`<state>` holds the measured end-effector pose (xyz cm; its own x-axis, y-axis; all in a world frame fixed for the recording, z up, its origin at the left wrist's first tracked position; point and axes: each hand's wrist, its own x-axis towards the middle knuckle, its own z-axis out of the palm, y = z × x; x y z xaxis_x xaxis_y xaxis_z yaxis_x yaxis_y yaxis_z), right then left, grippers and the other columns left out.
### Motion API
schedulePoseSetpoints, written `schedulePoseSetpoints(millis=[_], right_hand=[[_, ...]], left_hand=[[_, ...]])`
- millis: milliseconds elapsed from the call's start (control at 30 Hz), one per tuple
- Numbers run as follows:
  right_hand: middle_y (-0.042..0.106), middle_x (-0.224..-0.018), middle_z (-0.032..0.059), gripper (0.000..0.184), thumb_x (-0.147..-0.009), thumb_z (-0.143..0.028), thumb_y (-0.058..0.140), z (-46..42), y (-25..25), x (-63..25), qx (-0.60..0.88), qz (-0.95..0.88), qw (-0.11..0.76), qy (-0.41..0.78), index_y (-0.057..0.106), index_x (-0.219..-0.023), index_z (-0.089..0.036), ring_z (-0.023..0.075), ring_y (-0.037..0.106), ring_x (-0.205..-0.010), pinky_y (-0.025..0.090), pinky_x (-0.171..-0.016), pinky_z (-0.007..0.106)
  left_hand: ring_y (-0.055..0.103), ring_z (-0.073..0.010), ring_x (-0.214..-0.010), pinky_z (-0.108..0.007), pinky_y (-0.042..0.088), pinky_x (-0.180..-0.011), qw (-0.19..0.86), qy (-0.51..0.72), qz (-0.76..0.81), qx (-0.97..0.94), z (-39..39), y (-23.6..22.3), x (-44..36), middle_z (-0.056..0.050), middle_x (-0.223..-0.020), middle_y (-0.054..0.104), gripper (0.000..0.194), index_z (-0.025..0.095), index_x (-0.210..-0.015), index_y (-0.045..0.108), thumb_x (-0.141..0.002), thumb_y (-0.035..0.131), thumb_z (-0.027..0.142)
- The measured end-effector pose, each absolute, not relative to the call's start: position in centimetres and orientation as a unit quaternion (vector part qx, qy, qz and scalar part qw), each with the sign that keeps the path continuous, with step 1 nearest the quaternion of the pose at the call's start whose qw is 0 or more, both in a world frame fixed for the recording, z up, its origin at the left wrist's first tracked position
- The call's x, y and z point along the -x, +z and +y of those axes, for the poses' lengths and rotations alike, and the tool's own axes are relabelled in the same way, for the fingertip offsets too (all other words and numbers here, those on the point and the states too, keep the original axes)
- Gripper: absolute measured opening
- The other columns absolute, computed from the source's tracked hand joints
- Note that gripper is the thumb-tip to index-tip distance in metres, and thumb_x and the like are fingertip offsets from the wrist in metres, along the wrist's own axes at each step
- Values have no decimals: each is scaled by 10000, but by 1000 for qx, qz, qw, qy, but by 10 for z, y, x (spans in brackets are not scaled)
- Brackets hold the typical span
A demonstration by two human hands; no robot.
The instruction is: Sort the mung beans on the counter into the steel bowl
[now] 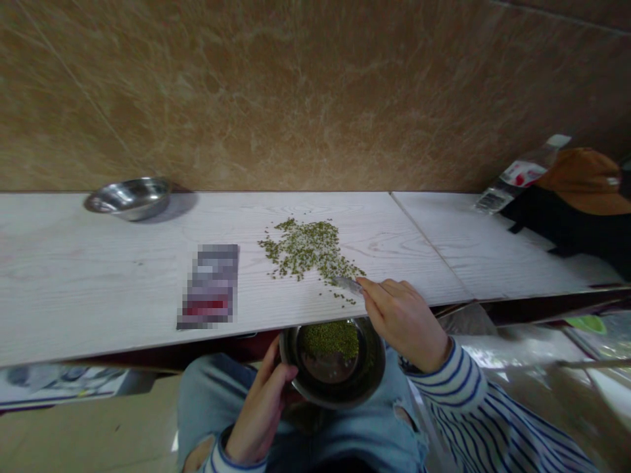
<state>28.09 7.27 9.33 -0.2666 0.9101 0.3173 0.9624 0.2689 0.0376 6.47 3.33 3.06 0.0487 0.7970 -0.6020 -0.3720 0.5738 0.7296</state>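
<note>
Small green mung beans lie scattered over the white wood-grain tabletop. Just below the table's front edge, my left hand grips the left rim of a metal bowl, thumb on the inside. More mung beans are gathered in the bowl, toward its far side. My right hand is closed on a small, flat, greyish shiny tool; its exact kind is unclear. The tool's tip touches the near right part of the scattered beans, above the bowl.
A second metal bowl stands at the back left by the brown marble wall. A pixelated flat rectangular object lies left of the beans. At the right are a plastic bottle, a brown cap and dark fabric.
</note>
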Motion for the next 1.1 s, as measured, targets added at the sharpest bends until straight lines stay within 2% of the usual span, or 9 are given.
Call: schedulePoseSetpoints(millis=[333,1100], right_hand=[[686,-836,54,306,-917,-184,424,72,96,-279,599,-786,111,-106,588,-1172,-148,171,600,-782,373,-728,302],[668,-801,44,321,-916,-186,426,81,100,-270,596,-792,88,-99,578,-1196,-151,175,587,-786,357,-720,307]], left_hand=[[598,-202,-791,-266,440,-525,699,422,543,-193,34,30,-65,-66,-1099,660,643,202,-1294,496,-656,582,201],[602,-231,-978,-309,498,-715,729,413,511,-190,37,19,-52,-55,-1217,622,643,244,-1329,458,-703,595,196]])
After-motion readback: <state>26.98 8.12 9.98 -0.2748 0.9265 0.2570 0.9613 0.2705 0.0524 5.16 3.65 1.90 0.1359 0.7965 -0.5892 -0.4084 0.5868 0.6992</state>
